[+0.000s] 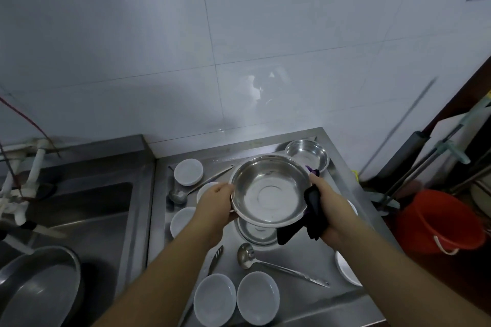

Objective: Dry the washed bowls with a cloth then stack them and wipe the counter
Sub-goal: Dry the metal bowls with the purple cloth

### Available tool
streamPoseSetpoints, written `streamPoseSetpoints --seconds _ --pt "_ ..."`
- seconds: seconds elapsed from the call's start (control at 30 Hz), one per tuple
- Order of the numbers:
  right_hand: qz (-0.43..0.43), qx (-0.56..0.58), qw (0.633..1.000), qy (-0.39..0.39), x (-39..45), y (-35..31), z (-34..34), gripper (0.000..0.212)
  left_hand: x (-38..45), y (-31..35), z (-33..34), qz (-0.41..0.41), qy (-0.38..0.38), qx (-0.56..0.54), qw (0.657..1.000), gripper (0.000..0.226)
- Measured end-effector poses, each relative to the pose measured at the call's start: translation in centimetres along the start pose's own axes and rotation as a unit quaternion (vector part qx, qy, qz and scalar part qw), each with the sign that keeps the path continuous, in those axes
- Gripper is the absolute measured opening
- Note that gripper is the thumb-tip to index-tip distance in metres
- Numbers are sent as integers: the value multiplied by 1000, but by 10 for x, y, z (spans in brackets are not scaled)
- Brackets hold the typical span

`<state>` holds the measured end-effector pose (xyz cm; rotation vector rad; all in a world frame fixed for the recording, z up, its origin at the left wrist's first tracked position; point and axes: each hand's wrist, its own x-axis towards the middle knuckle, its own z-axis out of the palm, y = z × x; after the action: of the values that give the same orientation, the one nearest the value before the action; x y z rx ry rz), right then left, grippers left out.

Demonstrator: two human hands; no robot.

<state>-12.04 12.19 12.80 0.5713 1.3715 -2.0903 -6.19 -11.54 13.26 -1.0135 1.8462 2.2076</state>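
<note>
The left hand grips a steel bowl by its rim; the right hand grips a dark cloth against it. A wet rim could slip.

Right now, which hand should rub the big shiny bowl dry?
Probably the right hand: it already grips the dark cloth against the steel bowl rim. The left hand holds only the opposite rim, steadying it.

Large white wall tiles fill the upper frame from 10 to 2 o'clock, glossy with pale reflections. At 8 o'clock a steel sink sits below white pipes. At 3 o'clock, mop handles lean above an orange bucket on dark floor.
</note>
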Motion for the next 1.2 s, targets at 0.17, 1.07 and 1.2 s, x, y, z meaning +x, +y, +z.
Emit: streamPoseSetpoints --seconds 0.17,1.07,1.2 --pt "-3 -18 999 35 38 -19 -45 45 29 -5 38 -13 16 31 999 16" --pt "-67 -367 914 161 319 -158 -189 26 293 -26 243 -94 106 106 984 11" --pt "-83 -394 901 158 357 -150 -194 26 328 -39 245 -77 115 167 976 11"
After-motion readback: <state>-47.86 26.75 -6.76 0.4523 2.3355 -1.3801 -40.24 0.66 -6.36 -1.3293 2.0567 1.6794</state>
